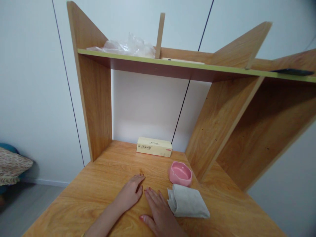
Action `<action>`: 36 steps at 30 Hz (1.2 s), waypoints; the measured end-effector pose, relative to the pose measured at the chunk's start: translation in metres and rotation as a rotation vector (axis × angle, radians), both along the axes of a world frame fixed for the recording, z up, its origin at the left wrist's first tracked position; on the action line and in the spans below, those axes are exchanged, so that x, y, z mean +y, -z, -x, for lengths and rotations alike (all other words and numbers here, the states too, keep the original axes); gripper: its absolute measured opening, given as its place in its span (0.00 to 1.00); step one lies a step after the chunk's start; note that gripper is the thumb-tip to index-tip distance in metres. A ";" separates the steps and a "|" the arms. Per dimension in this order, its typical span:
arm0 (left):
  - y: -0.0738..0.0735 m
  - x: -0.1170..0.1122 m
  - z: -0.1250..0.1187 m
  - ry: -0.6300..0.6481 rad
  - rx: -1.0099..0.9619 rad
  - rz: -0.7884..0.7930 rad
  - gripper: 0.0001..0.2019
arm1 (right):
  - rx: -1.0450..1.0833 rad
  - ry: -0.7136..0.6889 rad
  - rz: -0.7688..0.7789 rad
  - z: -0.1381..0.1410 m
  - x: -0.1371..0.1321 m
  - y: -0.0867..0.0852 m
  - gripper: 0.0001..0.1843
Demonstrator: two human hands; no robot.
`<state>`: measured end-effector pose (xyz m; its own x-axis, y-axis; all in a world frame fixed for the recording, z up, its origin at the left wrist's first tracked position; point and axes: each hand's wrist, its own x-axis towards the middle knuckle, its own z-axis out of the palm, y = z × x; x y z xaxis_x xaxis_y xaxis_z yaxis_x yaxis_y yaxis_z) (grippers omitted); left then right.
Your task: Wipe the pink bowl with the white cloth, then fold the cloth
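Observation:
My left hand point(132, 193) rests on the wooden desk point(98, 191), its fingers stretched forward and holding nothing. Close beside it, my right hand point(160, 212) lies flat with fingers extended and the thumb out to the left. A folded grey cloth point(189, 201) lies just right of my right hand; whether the hand touches it I cannot tell. Behind the cloth stands a pink angular dish with notches in its rim, like an ashtray point(181, 174). Farther back, a pale yellow cling film box point(154, 147) with printed characters lies lengthwise near the wall.
A wooden shelf point(158, 62) spans above the desk, held by upright panels point(96, 105) at left and right. On it lie a crumpled clear plastic bag point(130, 46) and a dark flat object point(293, 71). At far left is a patterned fabric item point(13, 166).

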<state>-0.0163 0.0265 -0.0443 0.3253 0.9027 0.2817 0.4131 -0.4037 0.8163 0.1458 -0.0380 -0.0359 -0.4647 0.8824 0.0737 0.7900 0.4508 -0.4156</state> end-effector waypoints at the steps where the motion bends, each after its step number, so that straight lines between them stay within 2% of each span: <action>1: 0.000 0.000 0.000 -0.005 0.003 -0.002 0.20 | 0.008 0.003 -0.010 0.000 0.000 0.003 0.33; 7: 0.004 0.002 0.001 0.012 0.067 -0.037 0.21 | 0.005 0.008 -0.013 -0.001 0.003 0.012 0.32; 16: 0.007 0.003 0.000 0.009 0.133 -0.099 0.22 | -0.028 -0.005 0.064 -0.001 0.005 0.006 0.34; 23: 0.005 0.001 -0.001 0.001 0.301 -0.136 0.22 | -0.041 0.001 0.040 -0.001 0.004 0.005 0.33; 31: 0.009 0.004 -0.001 -0.017 0.339 -0.173 0.22 | -0.043 0.035 0.042 0.000 0.000 0.002 0.34; 36: 0.006 0.002 0.000 -0.009 0.350 -0.170 0.21 | -0.050 0.018 -0.014 -0.001 0.001 0.006 0.33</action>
